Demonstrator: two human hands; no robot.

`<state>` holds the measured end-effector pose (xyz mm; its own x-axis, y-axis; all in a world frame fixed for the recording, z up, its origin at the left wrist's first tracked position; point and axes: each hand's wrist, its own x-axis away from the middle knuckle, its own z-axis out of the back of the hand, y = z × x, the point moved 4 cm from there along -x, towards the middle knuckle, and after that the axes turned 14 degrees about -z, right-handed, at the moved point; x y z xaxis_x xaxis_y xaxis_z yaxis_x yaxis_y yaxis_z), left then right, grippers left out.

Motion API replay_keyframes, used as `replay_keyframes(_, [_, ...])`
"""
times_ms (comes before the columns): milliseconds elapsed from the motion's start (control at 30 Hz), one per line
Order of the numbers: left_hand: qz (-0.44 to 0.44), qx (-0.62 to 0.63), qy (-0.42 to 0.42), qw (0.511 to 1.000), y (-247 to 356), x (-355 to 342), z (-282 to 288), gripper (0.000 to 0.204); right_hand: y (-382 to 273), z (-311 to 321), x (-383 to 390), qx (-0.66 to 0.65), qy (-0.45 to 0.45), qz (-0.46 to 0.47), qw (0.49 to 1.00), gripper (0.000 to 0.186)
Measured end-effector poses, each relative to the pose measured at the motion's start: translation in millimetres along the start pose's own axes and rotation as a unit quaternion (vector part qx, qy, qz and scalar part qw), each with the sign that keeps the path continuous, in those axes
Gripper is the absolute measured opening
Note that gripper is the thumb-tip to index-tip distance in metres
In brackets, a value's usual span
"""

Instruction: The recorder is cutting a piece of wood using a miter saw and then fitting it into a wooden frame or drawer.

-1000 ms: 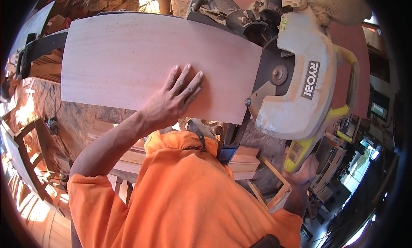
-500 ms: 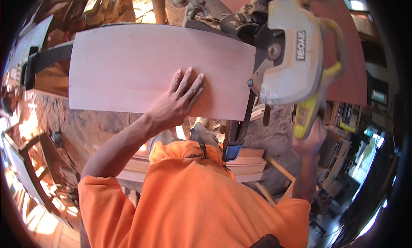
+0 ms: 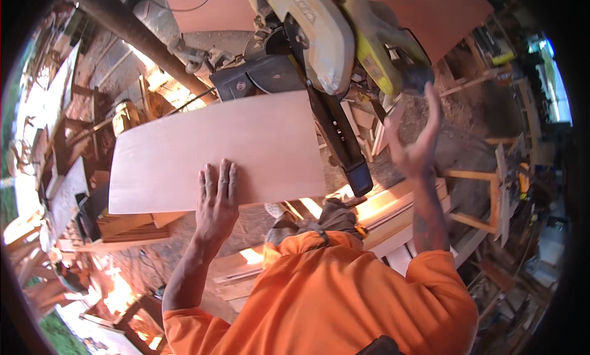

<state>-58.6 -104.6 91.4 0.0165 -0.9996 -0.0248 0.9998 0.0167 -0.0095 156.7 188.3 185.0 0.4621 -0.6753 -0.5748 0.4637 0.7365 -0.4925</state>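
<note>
A broad, pale pinkish wooden panel [image 3: 270, 140] lies in front of me beside the miter saw [image 3: 319, 39]. Near its front edge my left hand [image 3: 218, 195] rests flat on top, fingers stretched out. My right hand [image 3: 416, 140] is raised off the saw, fingers apart and holding nothing, just below the yellow-green saw handle [image 3: 373, 54]. The saw's dark base [image 3: 255, 78] touches or borders the panel's far edge; I cannot tell which. A gap separates the panel's right edge from the saw's black front arm [image 3: 338, 137].
Stacked boards [image 3: 399, 210] lie low in front of me to the right, near a wooden frame [image 3: 473, 198]. A dark post [image 3: 138, 35] slants across the far left. Reddish sheets [image 3: 430, 17] stand behind the saw. Offcuts [image 3: 364, 118] litter the floor beyond the black arm.
My right hand has let go of the saw handle and opened. The panel has shifted left, away from the saw's blade, with my left hand still on it. My view has turned.
</note>
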Motion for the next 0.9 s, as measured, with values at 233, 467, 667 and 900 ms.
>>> replay_keyframes(233, [-0.114, 0.121, -0.073, 0.983, 12, -9, 121, 0.061, 2, -12, 126, -0.219, -0.221, -0.102, 0.945, 0.084])
replay_keyframes(467, [-0.043, 0.264, -0.189, 0.945, 105, -70, 171, 0.049, 66, 36, 157, -0.410, -0.305, -0.115, 0.852, 0.042])
replay_keyframes(667, [-0.085, 0.323, -0.154, 0.930, 202, -169, 164, 0.033, 174, 133, 126, -0.405, -0.060, -0.127, 0.903, 0.043])
replay_keyframes(900, [-0.004, 0.522, -0.084, 0.848, 274, -309, 132, 0.039, 302, 234, 89, 0.007, 0.090, -0.222, 0.971, 0.051])
